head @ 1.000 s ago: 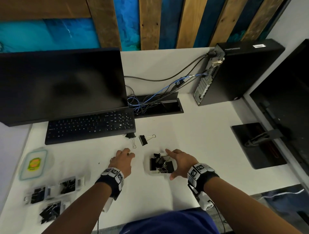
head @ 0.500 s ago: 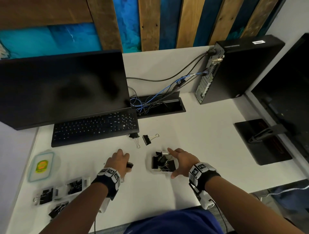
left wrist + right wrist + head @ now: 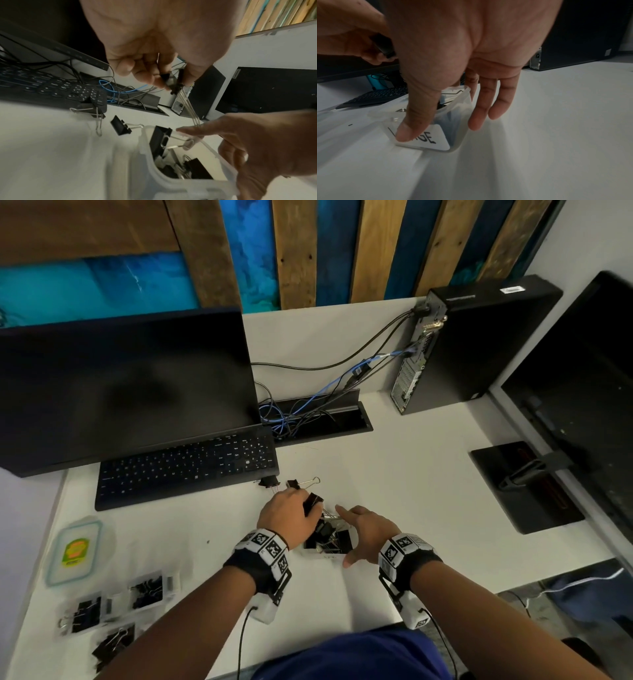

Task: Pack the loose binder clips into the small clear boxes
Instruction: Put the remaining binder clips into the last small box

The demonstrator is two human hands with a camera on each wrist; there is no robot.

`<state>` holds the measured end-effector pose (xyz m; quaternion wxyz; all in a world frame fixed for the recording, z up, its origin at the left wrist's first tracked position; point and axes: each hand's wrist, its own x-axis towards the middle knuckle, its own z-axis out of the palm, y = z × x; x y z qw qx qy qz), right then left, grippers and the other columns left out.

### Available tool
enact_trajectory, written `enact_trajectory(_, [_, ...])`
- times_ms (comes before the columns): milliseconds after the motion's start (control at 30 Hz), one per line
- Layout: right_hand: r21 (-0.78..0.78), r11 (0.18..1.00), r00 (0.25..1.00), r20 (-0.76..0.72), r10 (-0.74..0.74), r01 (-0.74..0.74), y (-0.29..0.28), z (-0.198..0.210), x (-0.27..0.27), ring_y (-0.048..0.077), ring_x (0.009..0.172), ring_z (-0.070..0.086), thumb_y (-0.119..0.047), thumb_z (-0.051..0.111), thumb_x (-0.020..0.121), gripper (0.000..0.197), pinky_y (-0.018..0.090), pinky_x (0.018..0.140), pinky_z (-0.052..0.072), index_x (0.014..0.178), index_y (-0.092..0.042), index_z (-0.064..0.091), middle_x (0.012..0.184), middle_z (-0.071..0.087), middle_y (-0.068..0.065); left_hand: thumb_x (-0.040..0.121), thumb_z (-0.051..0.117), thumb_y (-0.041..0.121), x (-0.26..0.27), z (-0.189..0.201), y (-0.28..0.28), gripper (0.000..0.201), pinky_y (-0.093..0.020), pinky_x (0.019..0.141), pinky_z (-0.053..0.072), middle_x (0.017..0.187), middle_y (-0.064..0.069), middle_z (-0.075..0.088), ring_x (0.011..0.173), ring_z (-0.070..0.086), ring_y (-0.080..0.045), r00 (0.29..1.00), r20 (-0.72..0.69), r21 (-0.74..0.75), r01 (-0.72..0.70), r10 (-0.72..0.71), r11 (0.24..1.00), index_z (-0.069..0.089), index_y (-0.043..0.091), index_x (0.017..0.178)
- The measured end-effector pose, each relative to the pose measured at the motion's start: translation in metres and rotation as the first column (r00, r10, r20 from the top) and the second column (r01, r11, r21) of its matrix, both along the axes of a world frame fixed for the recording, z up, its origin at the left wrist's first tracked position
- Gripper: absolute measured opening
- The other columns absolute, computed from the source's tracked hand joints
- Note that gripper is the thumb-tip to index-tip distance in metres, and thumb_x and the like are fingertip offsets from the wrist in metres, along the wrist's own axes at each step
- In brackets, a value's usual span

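A white desk (image 3: 411, 491) carries a black keyboard (image 3: 185, 467). The right hand (image 3: 368, 534) steadies a small clear plastic box (image 3: 460, 108) with straight fingers, its thumb covering part of the label. The left hand (image 3: 287, 513) pinches a black binder clip (image 3: 176, 86) over the box, the clip's body mostly hidden. Clips inside look blurred. A loose black clip (image 3: 293, 483) lies near the keyboard.

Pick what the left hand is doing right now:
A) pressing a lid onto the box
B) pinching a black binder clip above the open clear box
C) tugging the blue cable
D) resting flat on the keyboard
B: the left hand pinches a black binder clip, its wire handles hanging down, above the clear box, which the right hand steadies with its thumb on the labelled side.
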<state>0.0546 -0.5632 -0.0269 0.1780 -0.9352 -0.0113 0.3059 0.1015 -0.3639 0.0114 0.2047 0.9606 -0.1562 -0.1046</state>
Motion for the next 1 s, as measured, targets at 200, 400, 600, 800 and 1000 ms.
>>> enact_trajectory(200, [0.001,1.0,1.0,0.008,-0.005,0.005,0.0,-0.001,-0.001,0.021,0.132,0.046,-0.046,0.087,0.063,0.12,0.039,0.101,0.046,0.156,-0.037,0.011,0.149,0.036,-0.005,0.088,0.046,0.062,-0.003,-0.017,0.001,0.048,-0.034,0.084,0.051,0.117,0.005,0.058,0.104,0.058,-0.015,0.996,-0.064,0.101,0.061,-0.054,0.993,0.058,0.027,0.118])
enact_trajectory(400, [0.016,1.0,1.0,0.0,-0.004,0.004,0.0,-0.001,0.002,0.02,0.131,0.046,-0.045,0.088,0.061,0.121,0.038,0.102,0.045,0.155,-0.036,0.012,0.148,0.037,-0.006,0.088,0.061,0.044,-0.003,-0.035,0.01,0.057,-0.035,0.108,0.03,0.142,0.014,0.034,0.129,0.032,-0.014,0.9,-0.13,0.089,0.429,-0.416,0.899,0.041,0.037,0.141])
enact_trajectory(600, [-0.003,1.0,1.0,-0.003,0.016,-0.016,-0.001,-0.001,0.003,0.02,0.132,0.045,-0.045,0.088,0.062,0.121,0.038,0.101,0.046,0.156,-0.036,0.011,0.149,0.036,-0.007,0.093,0.055,0.039,-0.006,-0.042,0.007,0.046,-0.033,0.105,0.028,0.139,0.008,0.045,0.126,0.038,-0.017,0.889,0.035,0.246,0.435,-0.456,0.866,0.05,0.026,0.136])
enact_trajectory(800, [-0.008,1.0,1.0,0.001,0.024,-0.024,-0.001,-0.001,0.003,0.019,0.131,0.046,-0.046,0.088,0.062,0.12,0.037,0.101,0.046,0.155,-0.036,0.012,0.148,0.037,-0.006,0.081,0.068,0.038,-0.017,-0.047,0.012,0.052,-0.029,0.093,0.045,0.119,0.007,0.064,0.106,0.058,-0.016,0.874,0.065,0.253,0.453,-0.482,0.855,0.056,0.022,0.129])
enact_trajectory(1000, [-0.001,1.0,1.0,0.007,0.031,-0.031,-0.001,-0.002,0.003,0.019,0.13,0.047,-0.047,0.087,0.062,0.12,0.036,0.1,0.046,0.156,-0.036,0.012,0.147,0.037,-0.006,0.09,0.059,0.034,-0.021,-0.049,0.011,0.051,-0.032,0.101,0.038,0.13,0.003,0.058,0.115,0.051,-0.021,0.877,0.035,0.184,0.467,-0.48,0.865,0.052,0.015,0.137])
